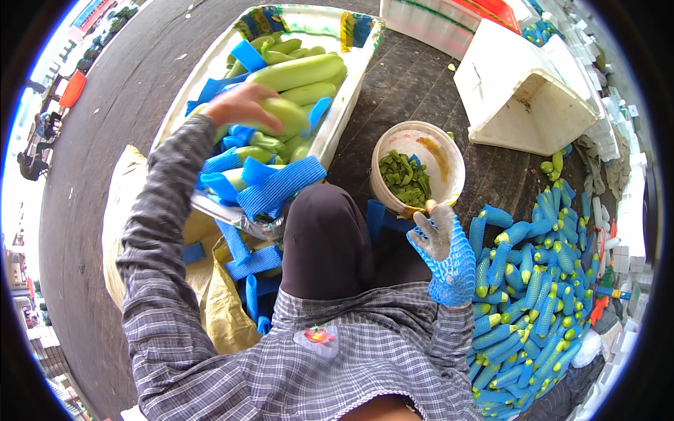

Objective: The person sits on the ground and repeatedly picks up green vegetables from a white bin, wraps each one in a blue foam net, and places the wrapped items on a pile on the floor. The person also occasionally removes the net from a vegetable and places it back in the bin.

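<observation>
My left hand, bare and blurred, is over a pale green gourd in a white foam box; whether it grips the gourd cannot be told. More long pale green gourds lie in the box, with blue foam net sleeves among and over them. My right hand, in a blue knit glove with grey coated fingers, is raised beside my knee with its fingers apart, just below a white bucket. Cut green pieces lie in the bucket. A thumb tip shows bare through the glove.
A large heap of gourds in blue net sleeves lies at the right. A white foam box rests tipped on the dark floor, near other crates. Yellow woven sacks and loose blue sleeves are at my left.
</observation>
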`<state>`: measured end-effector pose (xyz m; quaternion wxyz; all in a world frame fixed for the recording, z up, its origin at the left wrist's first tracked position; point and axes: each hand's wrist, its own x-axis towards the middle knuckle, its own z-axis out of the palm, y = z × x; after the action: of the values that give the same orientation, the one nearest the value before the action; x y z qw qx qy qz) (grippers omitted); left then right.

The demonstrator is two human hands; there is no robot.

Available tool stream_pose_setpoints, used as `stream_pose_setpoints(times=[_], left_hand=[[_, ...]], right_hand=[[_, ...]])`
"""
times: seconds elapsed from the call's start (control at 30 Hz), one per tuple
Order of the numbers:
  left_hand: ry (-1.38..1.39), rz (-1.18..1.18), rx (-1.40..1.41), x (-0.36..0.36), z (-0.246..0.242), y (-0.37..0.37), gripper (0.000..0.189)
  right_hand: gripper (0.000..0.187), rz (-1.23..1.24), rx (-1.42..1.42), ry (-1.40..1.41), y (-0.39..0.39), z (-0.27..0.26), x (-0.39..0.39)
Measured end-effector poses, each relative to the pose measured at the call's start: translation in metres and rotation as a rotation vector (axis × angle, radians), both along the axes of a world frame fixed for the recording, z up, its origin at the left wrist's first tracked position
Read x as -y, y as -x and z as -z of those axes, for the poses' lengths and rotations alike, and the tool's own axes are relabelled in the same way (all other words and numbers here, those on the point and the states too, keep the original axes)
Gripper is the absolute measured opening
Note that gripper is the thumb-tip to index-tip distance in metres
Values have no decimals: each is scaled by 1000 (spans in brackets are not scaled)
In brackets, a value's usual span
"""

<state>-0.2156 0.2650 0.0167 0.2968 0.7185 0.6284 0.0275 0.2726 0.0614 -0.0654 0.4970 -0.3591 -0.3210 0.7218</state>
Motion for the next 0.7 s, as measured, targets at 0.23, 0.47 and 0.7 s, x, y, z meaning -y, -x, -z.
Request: stream_pose_setpoints(times=[0.23,0.47,0.7], left_hand=[[-552,-68,450,71,-48,41,83],[-144,73,-397,90,21,72,69],[-214,-46,-85,-50,82,-5,31]], right_hand=[[83,-78,157,-168,29,-51,13],[83,94,383,-116,1,-36,43],[59,476,129,419,-18,10,18]])
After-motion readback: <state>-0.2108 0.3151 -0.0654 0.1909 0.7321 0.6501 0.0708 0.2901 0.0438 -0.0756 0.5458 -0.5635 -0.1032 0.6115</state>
